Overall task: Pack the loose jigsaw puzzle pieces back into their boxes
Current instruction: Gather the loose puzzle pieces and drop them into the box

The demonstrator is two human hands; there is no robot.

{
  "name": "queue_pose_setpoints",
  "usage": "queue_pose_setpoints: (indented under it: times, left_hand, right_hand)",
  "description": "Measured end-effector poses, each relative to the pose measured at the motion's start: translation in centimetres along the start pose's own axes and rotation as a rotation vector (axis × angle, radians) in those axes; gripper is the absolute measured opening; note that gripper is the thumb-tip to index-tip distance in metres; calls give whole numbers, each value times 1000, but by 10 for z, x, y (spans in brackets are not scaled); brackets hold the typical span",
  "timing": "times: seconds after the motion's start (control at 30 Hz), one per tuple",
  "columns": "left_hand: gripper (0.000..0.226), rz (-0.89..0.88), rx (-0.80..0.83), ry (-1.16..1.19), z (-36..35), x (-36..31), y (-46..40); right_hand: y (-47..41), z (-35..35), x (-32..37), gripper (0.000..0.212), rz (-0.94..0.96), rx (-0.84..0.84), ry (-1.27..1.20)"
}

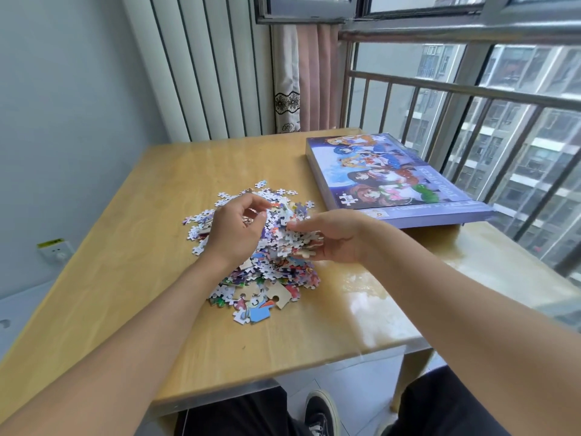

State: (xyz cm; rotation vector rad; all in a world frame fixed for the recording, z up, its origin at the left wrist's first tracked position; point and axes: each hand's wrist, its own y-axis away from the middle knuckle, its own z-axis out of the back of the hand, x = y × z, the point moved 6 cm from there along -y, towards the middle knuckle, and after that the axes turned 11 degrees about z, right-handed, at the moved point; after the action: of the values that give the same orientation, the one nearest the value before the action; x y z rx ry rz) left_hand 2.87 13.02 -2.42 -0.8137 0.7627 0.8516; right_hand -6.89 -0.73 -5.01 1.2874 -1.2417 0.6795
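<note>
A heap of loose jigsaw puzzle pieces (270, 278) lies in the middle of the wooden table (157, 309). My left hand (234, 229) curls over the heap's left side, fingers bent around a bunch of pieces. My right hand (333, 239) comes in from the right, palm up, cupping a stack of pieces against the left hand. A purple puzzle box (390, 177) with cartoon characters on its lid lies shut at the table's far right, apart from both hands.
A window with a metal railing (440, 89) runs along the right. A curtain (301, 80) hangs behind the table. A wall socket (56, 251) sits low on the left wall. My shoe (320, 413) shows below the table's front edge.
</note>
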Motion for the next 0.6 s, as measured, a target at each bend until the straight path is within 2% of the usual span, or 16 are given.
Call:
queue_pose_setpoints:
  times: [0.1,0.23,0.3,0.4,0.47,0.5,0.6]
  left_hand:
    - [20,8,41,-27,-8,1,-4]
    - [17,-77,91,-123,-27,-13,-8]
    - [29,-167,146,-226,-42,-27,-10]
    - [57,-258,282,-377,-78,-48,-13]
    - [65,-299,344,-443,-105,-60,-15]
    - [59,-319,344,-469,-116,-65,-17]
    - [14,-304,196,-412,-129,-78,-28]
  right_hand:
    - [18,4,-15,9,-22,31,-11]
    - [37,32,-23,11,-54,-29,-38]
    - [46,50,-25,14,-79,-64,-26]
    - [57,76,-30,30,-105,-110,35]
    - [64,93,-31,32,-106,-148,41]
    - [67,101,-30,29,-107,-170,34]
    - [73,124,-24,23,-117,-228,13]
